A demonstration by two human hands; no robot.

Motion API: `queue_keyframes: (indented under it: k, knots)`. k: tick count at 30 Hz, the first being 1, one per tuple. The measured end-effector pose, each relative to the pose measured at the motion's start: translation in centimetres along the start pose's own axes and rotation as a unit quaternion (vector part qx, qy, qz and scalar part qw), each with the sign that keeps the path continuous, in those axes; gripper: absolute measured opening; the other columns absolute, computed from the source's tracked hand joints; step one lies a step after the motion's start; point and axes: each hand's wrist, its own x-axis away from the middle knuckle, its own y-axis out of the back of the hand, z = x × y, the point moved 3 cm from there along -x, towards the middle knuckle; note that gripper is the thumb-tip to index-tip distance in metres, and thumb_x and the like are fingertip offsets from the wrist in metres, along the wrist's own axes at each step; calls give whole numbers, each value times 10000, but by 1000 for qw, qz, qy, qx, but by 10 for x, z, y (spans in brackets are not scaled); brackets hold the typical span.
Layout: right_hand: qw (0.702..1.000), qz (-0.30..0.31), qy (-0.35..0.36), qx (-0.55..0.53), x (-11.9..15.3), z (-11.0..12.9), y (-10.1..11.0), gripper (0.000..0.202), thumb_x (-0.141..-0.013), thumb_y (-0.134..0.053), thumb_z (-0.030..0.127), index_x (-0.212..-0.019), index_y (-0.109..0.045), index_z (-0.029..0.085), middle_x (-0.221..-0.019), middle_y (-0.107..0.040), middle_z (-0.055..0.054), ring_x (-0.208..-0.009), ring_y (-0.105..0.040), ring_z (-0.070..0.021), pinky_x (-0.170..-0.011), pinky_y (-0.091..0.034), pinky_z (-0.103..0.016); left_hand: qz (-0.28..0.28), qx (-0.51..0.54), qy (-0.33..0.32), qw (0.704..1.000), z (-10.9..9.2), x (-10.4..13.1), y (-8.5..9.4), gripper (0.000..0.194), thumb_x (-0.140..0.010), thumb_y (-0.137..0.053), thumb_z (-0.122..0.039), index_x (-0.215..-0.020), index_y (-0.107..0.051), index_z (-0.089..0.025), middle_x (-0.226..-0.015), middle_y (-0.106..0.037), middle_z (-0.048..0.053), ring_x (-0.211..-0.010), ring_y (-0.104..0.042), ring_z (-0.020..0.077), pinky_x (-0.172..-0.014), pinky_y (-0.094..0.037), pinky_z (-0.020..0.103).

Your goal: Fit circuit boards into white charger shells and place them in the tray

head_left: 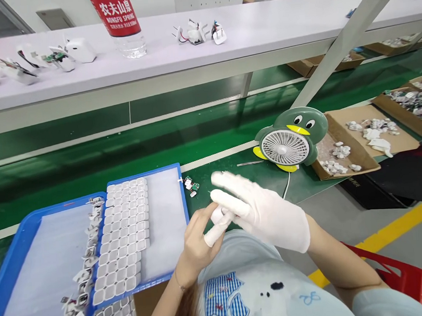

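My left hand (198, 240) is bare except for a white cover on its thumb. It is closed around a small white plastic housing (218, 216), pinched between thumb and fingers in front of my body. My right hand (254, 208), in a white glove and slightly blurred, lies over the housing with its fingers stretched out and touching it or very near. Part of the housing is hidden by the fingers. Just beyond, on the green bench, lie small wired circuit boards (191, 184).
A blue tray (182, 193) holds rows of white housings (124, 231). Beside it, another blue tray (31, 228) has wired parts along its edge. A green penguin fan (285, 140) and a cardboard box (349, 167) stand right. A shelf (260, 34) carries a water bottle (120, 20).
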Motion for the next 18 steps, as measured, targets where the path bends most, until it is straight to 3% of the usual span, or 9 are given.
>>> queue_keyframes:
  k: [3, 6, 9, 12, 14, 18]
  knots:
    - [993, -74, -3, -88, 5, -4, 19, 800, -856, -619, 310, -1506, -155, 254, -1554, -256, -172, -1415, -298, -361, -1093, -304, -633, -28, 67, 60, 996, 0, -1, 0, 489, -764, -677, -47, -1220, -577, -189, -1049, -693, 98, -840, -628, 191, -726, -520, 320]
    - [972, -143, -10, -184, 13, -13, 18, 808, -815, -672, 375, -1481, -233, 247, -1525, -330, -144, -1412, -317, -332, -1107, -336, -584, -116, 166, 71, 977, 2, -2, -1, 482, -796, -640, -44, -1221, -571, -260, -1056, -684, 64, -896, -629, 190, -758, -526, 350]
    - [963, -213, -6, -164, 13, -11, -2, 759, -780, -721, 279, -1428, -328, 229, -1439, -447, -153, -1350, -423, -304, -1074, -410, -533, -192, 255, 81, 944, 3, -4, -6, 480, -819, -619, -45, -1221, -558, -301, -1043, -685, 41, -932, -642, 176, -779, -546, 355]
    - [955, -264, 35, -132, 8, -2, -21, 577, -814, -679, 209, -1338, -435, 222, -1206, -627, -118, -1136, -609, -240, -933, -531, -419, -209, 282, 116, 929, -2, -7, -11, 383, -801, -681, -107, -1145, -616, -263, -1002, -701, 47, -891, -669, 158, -797, -557, 323]
    - [954, -274, 49, -113, 5, 1, -25, 462, -824, -678, 247, -1252, -504, 243, -1053, -684, -71, -1007, -658, -218, -848, -553, -385, -204, 292, 143, 923, -7, -7, -11, 320, -780, -715, -146, -1078, -644, -238, -964, -713, 51, -868, -685, 160, -788, -565, 304]
    - [953, -286, 58, -79, 7, -2, -18, 459, -804, -708, 336, -1213, -522, 243, -1020, -691, -54, -1048, -638, -226, -856, -547, -402, -181, 310, 183, 915, -11, -8, -8, 277, -731, -753, -142, -974, -640, -215, -916, -716, 43, -851, -696, 167, -744, -571, 274]
